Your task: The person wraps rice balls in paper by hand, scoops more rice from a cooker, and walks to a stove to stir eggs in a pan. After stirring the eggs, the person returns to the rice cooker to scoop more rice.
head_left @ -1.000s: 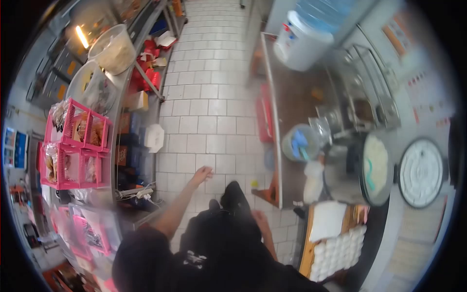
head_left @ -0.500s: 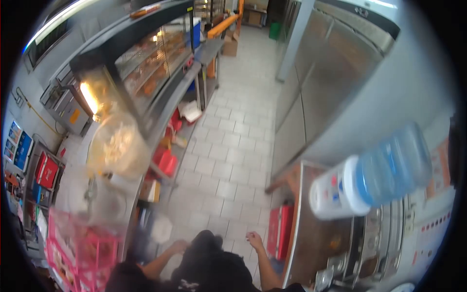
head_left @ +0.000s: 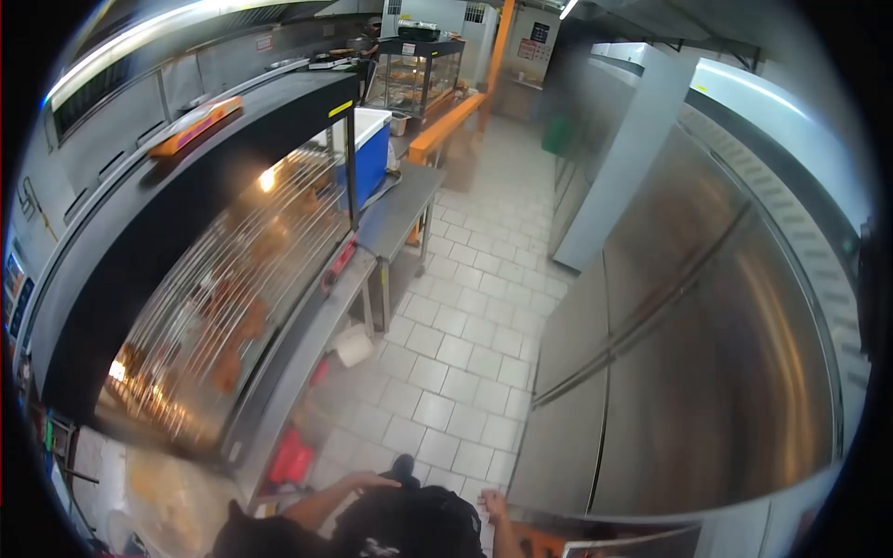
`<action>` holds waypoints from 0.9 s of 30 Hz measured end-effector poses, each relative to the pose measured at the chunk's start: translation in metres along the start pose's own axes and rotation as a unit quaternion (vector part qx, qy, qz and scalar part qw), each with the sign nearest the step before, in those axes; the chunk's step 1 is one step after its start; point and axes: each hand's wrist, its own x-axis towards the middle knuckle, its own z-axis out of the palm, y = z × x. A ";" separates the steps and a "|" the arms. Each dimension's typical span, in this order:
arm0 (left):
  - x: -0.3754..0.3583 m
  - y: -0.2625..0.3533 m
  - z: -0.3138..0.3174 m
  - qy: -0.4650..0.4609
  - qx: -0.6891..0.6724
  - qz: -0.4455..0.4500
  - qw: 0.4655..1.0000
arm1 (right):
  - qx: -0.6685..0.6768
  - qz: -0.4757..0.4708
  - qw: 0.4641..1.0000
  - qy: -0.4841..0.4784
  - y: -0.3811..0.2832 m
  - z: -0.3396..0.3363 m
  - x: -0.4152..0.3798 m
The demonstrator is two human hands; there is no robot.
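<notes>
My left hand (head_left: 369, 481) is low in front of my dark-clothed body, fingers stretched out and no object seen in it. Off to the other side, my right hand (head_left: 493, 503) hangs beside the body; its fingers are loosely bent and apart, and I see nothing in them. Nearest on the left stands a lit glass warming cabinet (head_left: 339, 110) with pieces of browned food (head_left: 244, 321) on its wire racks. A tall stainless steel refrigerator (head_left: 707, 372) rises close on my right. Neither hand touches the cabinet or the refrigerator.
White floor tiles (head_left: 437, 372) run forward between both sides. A steel table (head_left: 409, 191), a blue cooler box (head_left: 370, 158) and an orange rail (head_left: 442, 133) stand ahead on the left. Red containers (head_left: 290, 456) sit low there. A person (head_left: 370, 46) is far back.
I have moved forward along the aisle, and the view has tilted up. The water dispenser has left view; the cabinet and refrigerator look larger. Both hands are still empty as far as I see.
</notes>
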 end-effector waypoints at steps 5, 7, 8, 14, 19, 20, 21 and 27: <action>0.106 0.103 -0.110 -0.131 0.111 -0.015 0.985 | 0.041 0.125 0.990 0.058 -0.009 -0.024 0.041; 0.142 0.156 -0.149 -0.117 0.147 -0.011 0.982 | 0.041 0.146 0.986 0.063 -0.043 -0.035 0.089; 0.160 0.179 -0.168 -0.112 0.162 -0.013 0.980 | 0.040 0.151 0.986 0.064 -0.061 -0.040 0.117; 0.250 0.361 -0.263 -0.058 0.264 -0.007 0.963 | 0.040 0.129 0.989 0.061 -0.239 -0.102 0.332; 0.318 0.557 -0.330 0.070 0.314 0.002 0.947 | 0.061 0.041 0.996 0.053 -0.439 -0.140 0.568; 0.213 0.628 -0.338 0.093 0.277 0.104 0.951 | 0.063 0.003 0.997 0.052 -0.480 -0.148 0.627; 0.250 0.658 -0.352 0.129 0.309 0.084 0.939 | 0.065 -0.042 0.996 0.044 -0.530 -0.151 0.687; 0.353 0.804 -0.465 0.183 0.275 0.168 0.929 | -0.030 -0.268 0.962 -0.047 -0.857 -0.134 0.866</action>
